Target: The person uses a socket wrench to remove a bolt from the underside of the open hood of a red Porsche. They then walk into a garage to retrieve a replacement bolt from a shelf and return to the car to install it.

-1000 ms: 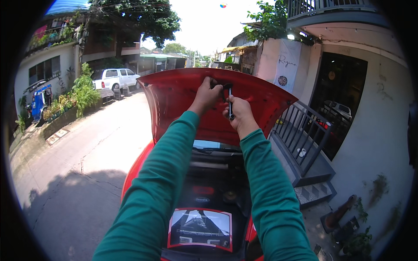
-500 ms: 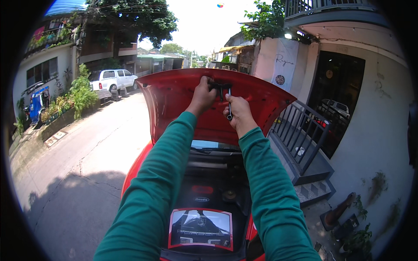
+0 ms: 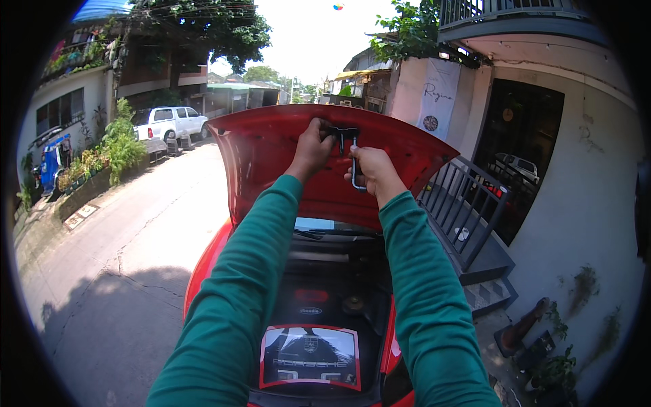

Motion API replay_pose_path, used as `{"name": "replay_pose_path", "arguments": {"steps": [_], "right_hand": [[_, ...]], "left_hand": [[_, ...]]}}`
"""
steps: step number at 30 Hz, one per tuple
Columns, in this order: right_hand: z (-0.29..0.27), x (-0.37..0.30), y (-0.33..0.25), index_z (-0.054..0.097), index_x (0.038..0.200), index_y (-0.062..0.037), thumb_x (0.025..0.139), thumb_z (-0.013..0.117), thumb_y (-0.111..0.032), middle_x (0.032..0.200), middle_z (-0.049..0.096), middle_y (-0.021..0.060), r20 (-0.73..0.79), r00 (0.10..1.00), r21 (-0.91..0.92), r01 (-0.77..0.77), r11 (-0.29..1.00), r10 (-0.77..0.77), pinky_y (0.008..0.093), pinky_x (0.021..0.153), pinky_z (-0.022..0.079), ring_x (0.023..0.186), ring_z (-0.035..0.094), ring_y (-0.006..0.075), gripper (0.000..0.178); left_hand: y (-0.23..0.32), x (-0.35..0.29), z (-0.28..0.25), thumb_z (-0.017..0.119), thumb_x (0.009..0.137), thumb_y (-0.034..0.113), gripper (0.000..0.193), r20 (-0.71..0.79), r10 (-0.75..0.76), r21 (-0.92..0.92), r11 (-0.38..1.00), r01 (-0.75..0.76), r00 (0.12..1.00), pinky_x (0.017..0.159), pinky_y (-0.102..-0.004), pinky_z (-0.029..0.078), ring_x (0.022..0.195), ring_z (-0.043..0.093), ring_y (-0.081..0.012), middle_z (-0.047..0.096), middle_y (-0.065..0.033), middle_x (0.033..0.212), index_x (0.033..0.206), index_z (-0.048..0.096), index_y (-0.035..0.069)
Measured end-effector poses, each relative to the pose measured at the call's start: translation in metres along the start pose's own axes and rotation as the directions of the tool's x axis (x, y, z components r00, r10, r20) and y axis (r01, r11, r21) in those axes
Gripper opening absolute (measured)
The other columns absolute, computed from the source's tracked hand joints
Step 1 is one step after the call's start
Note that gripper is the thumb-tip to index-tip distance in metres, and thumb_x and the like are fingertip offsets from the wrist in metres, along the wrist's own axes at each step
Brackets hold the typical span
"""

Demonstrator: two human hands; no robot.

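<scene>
Both my arms, in green sleeves, reach up to the underside of a raised red car hood (image 3: 271,163). My left hand (image 3: 312,147) is closed, its fingertips at the left end of a black latch bracket (image 3: 346,129) near the hood's edge. My right hand (image 3: 373,169) grips a shiny L-shaped wrench (image 3: 354,161) just below the bracket's right side. The wrench's upper end meets the bracket, and its bent lower end points right, toward my palm. A dark prong hangs from the bracket between my hands. What my left fingertips press on is partly hidden.
Below my arms lies the open front compartment with black trim and a red-framed glossy panel (image 3: 310,358). On the right stand a metal railing (image 3: 468,203), steps and a wall with potted plants. A white pickup (image 3: 173,123) is parked across the street at left.
The wrench has turned in my right hand: its lower end, which faced me as a ring, now shows as a bend toward the right. My left hand stays at the bracket.
</scene>
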State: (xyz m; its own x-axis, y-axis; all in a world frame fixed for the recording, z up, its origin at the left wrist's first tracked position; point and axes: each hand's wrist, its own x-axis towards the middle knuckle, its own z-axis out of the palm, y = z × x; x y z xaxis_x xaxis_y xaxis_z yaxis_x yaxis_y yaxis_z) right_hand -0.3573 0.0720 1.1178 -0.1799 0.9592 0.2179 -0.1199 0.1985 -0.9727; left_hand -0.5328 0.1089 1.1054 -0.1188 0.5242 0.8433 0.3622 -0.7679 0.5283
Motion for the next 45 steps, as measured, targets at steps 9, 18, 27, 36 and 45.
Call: {"name": "replay_pose_path", "arguments": {"steps": [9, 18, 27, 36, 45], "right_hand": [[0.006, 0.011, -0.001, 0.056, 0.096, -0.0064, 0.104, 0.055, -0.022, 0.081, 0.047, 0.0044, -0.062, 0.996, 0.259, -0.042, 0.965, 0.060, 0.0270, 0.044, 0.038, 0.060, 0.045, 0.0133, 0.017], [0.006, 0.009, 0.003, 0.055, 0.096, -0.0082, 0.104, 0.055, -0.021, 0.082, 0.048, 0.0023, -0.048, 0.997, 0.323, -0.037, 0.946, 0.055, 0.0261, 0.044, 0.038, 0.061, 0.045, 0.0127, 0.015], [0.005, 0.006, 0.000, 0.057, 0.097, -0.0058, 0.104, 0.055, -0.022, 0.081, 0.050, 0.0026, -0.062, 0.997, 0.352, -0.027, 0.935, 0.052, 0.0261, 0.044, 0.037, 0.061, 0.044, 0.0126, 0.018], [0.007, 0.003, 0.003, 0.056, 0.092, -0.0063, 0.099, 0.064, -0.017, 0.077, 0.048, 0.0021, -0.093, 0.995, 0.284, 0.063, 0.957, -0.038, 0.0266, 0.045, 0.037, 0.060, 0.045, 0.0123, 0.014], [0.008, -0.001, 0.004, 0.061, 0.100, -0.0037, 0.102, 0.060, -0.017, 0.079, 0.051, 0.0031, -0.106, 0.994, 0.259, 0.068, 0.964, -0.041, 0.0270, 0.048, 0.043, 0.063, 0.048, 0.0127, 0.014]], "left_hand": [[0.013, -0.001, 0.012, 0.067, 0.091, 0.004, 0.022, -0.134, -0.005, 0.019, 1.000, 0.007, 0.991, 0.079, -0.0360, 0.057, 0.090, 0.075, -0.0244, 0.075, -0.0191, 0.097, 0.112, 0.061, -0.001], [0.017, -0.005, 0.020, 0.070, 0.089, 0.005, 0.023, -0.261, 0.029, 0.078, 0.997, -0.009, 0.965, 0.082, -0.0430, 0.057, 0.095, 0.074, -0.0374, 0.074, -0.0226, 0.101, 0.108, 0.060, -0.002], [0.026, -0.011, 0.014, 0.076, 0.089, 0.024, 0.025, -0.269, -0.073, 0.273, 0.950, 0.149, 0.960, 0.069, -0.0380, 0.056, 0.076, 0.075, -0.0242, 0.074, -0.0182, 0.080, 0.091, 0.074, -0.001], [0.035, 0.001, 0.011, 0.066, 0.091, 0.021, 0.027, -0.108, -0.310, 0.122, 0.939, 0.322, 0.945, 0.060, -0.0337, 0.050, 0.061, 0.062, -0.0143, 0.067, -0.0072, 0.069, 0.091, 0.076, -0.003], [0.035, 0.003, 0.013, 0.073, 0.086, 0.021, 0.027, -0.073, -0.428, -0.011, 0.903, 0.429, 0.901, 0.068, -0.0371, 0.054, 0.075, 0.072, -0.0220, 0.074, -0.0148, 0.077, 0.093, 0.077, -0.004]]}}
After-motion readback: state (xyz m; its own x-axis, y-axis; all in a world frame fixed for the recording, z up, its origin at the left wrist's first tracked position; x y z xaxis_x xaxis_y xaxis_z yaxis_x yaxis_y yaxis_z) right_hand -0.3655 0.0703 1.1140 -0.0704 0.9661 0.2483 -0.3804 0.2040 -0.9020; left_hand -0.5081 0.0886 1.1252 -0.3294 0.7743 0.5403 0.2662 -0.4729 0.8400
